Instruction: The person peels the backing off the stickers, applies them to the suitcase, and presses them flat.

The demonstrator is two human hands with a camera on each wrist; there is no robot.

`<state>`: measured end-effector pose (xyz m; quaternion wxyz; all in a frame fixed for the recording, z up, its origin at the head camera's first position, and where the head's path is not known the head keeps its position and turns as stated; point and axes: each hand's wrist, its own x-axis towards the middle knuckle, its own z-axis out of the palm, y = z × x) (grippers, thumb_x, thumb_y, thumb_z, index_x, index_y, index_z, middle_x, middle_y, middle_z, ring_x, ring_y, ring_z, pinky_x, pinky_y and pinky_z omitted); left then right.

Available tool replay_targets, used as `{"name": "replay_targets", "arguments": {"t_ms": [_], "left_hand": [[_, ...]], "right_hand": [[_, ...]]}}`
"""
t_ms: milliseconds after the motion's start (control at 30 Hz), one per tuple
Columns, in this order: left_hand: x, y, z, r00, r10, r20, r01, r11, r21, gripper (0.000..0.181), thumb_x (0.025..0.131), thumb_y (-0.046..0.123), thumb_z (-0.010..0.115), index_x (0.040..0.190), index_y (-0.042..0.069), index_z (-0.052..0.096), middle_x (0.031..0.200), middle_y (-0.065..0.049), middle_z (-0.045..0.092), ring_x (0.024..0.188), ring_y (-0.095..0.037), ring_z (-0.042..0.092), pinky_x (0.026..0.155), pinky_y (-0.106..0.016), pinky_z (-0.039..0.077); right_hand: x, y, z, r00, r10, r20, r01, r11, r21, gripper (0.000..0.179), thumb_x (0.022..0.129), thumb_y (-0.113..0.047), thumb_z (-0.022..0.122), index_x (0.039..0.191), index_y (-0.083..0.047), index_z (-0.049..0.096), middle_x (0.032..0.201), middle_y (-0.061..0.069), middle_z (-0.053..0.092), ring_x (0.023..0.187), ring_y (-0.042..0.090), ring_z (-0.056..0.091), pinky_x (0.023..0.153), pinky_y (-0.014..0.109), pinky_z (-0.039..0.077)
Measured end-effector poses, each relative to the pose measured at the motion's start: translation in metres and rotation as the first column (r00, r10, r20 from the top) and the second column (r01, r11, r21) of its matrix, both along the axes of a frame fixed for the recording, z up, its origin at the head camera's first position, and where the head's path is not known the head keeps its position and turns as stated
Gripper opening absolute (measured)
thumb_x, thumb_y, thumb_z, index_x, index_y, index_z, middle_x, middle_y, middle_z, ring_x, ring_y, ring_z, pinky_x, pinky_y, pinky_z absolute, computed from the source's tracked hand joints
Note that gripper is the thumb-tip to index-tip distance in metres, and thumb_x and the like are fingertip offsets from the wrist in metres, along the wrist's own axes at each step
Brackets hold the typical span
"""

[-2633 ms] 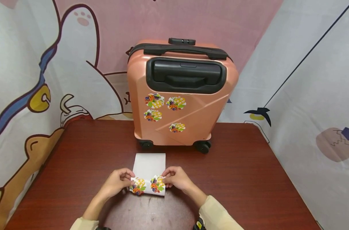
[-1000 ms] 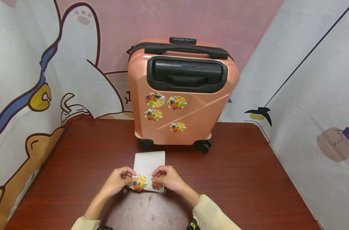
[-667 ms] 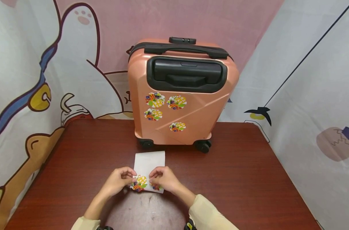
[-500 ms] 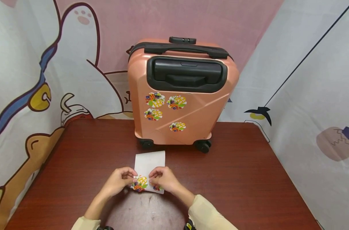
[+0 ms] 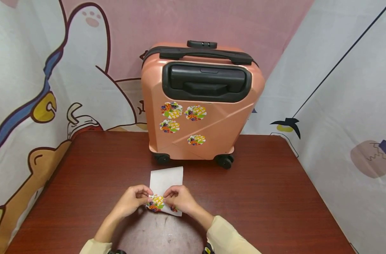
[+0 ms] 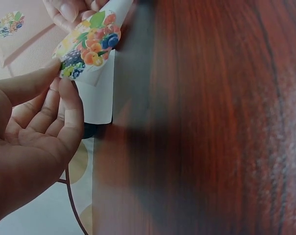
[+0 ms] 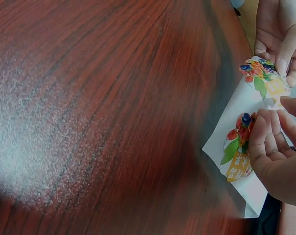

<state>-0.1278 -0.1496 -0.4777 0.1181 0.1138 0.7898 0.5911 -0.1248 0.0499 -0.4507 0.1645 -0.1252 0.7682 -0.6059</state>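
Observation:
A white sheet (image 5: 166, 179) with two round fruit stickers lies on the table, its near edge raised and bent. My left hand (image 5: 128, 203) pinches the sheet's left edge between thumb and index finger, beside the left fruit sticker (image 5: 156, 203). At that sticker's right edge, my right hand (image 5: 184, 201) has thumb and index fingertips together. The right wrist view shows the second fruit sticker (image 7: 237, 159) partly covered by the right hand's curled fingers. Behind the sheet stands a pink suitcase (image 5: 218, 121) bearing several similar stickers (image 5: 196, 113).
The brown table (image 5: 269, 197) extends to both sides of the hands. Black wheels (image 5: 224, 161) under the suitcase sit just beyond the sheet. A printed cloth (image 5: 332, 88) hangs behind and beside the table.
My right hand has moved left from the sheet's right edge, across the right sticker, to the left sticker's edge. The left hand has shifted slightly right, and the sheet has tilted a little.

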Motion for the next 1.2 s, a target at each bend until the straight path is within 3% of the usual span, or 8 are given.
{"name": "replay_targets", "arguments": {"t_ms": [167,400,567,700,900,1100,1200], "left_hand": [[-0.001,0.000,-0.001,1.000,-0.001,-0.005,0.001,1.000,-0.006,0.013,0.078,-0.001,0.067,0.088,-0.006,0.061,0.079,-0.010,0.062,0.070,-0.013,0.058,0.058,-0.031,0.050],[0.000,0.000,-0.003,1.000,0.001,-0.008,-0.001,1.000,-0.018,0.013,0.078,0.000,0.067,0.088,-0.005,0.061,0.079,-0.009,0.062,0.070,-0.012,0.058,0.058,-0.030,0.049],[0.000,0.000,-0.003,1.000,0.000,-0.011,0.000,1.000,-0.022,0.011,0.083,0.003,0.063,0.090,-0.005,0.063,0.082,-0.010,0.063,0.070,-0.012,0.057,0.060,-0.026,0.047],[-0.001,0.000,-0.005,1.000,0.003,-0.001,-0.003,1.000,-0.026,0.011,0.087,0.003,0.058,0.091,-0.006,0.063,0.084,-0.012,0.064,0.069,-0.014,0.057,0.062,-0.027,0.048],[0.000,-0.001,-0.007,1.000,-0.015,0.024,0.015,1.000,0.028,0.012,0.086,-0.001,0.057,0.091,-0.011,0.061,0.085,-0.017,0.063,0.071,-0.016,0.060,0.065,-0.031,0.052],[0.000,-0.005,-0.013,0.998,-0.060,-0.028,0.063,0.989,0.136,0.011,0.085,0.001,0.058,0.088,-0.009,0.061,0.080,-0.009,0.064,0.070,-0.011,0.059,0.061,-0.030,0.052],[0.001,-0.005,-0.014,0.998,-0.062,-0.014,0.064,0.990,0.128,0.011,0.085,-0.001,0.058,0.088,-0.011,0.060,0.081,-0.011,0.063,0.069,-0.010,0.058,0.060,-0.029,0.052]], "right_hand": [[0.002,-0.002,0.002,1.000,-0.006,-0.001,0.006,1.000,0.016,0.007,0.074,0.013,0.061,0.081,0.016,0.059,0.061,0.010,0.055,0.044,0.010,0.044,0.041,0.022,0.038],[0.004,-0.003,0.006,1.000,-0.011,-0.017,0.011,0.999,0.034,0.004,0.074,0.014,0.060,0.078,0.015,0.059,0.059,0.010,0.053,0.043,0.009,0.042,0.040,0.020,0.035],[0.004,-0.003,0.005,0.999,-0.022,-0.032,0.023,0.999,0.031,0.003,0.073,0.015,0.059,0.075,0.012,0.059,0.059,0.016,0.054,0.044,0.009,0.042,0.039,0.017,0.033],[0.004,-0.003,0.003,0.999,-0.023,-0.047,0.025,0.999,0.045,0.003,0.075,0.013,0.060,0.074,0.011,0.058,0.059,0.013,0.054,0.045,0.009,0.042,0.039,0.015,0.033],[0.004,-0.001,-0.002,1.000,0.012,-0.011,-0.012,1.000,-0.001,0.004,0.076,0.013,0.060,0.075,0.014,0.057,0.060,0.008,0.051,0.047,0.010,0.042,0.041,0.016,0.034],[0.004,0.001,-0.004,0.998,0.060,0.008,-0.059,0.998,-0.031,0.003,0.077,0.015,0.059,0.076,0.014,0.056,0.062,0.009,0.050,0.050,0.013,0.043,0.042,0.017,0.035],[0.004,0.002,-0.004,0.996,0.084,0.009,-0.084,0.996,-0.032,0.003,0.077,0.015,0.058,0.075,0.013,0.056,0.063,0.012,0.051,0.052,0.013,0.043,0.043,0.018,0.036]]}}
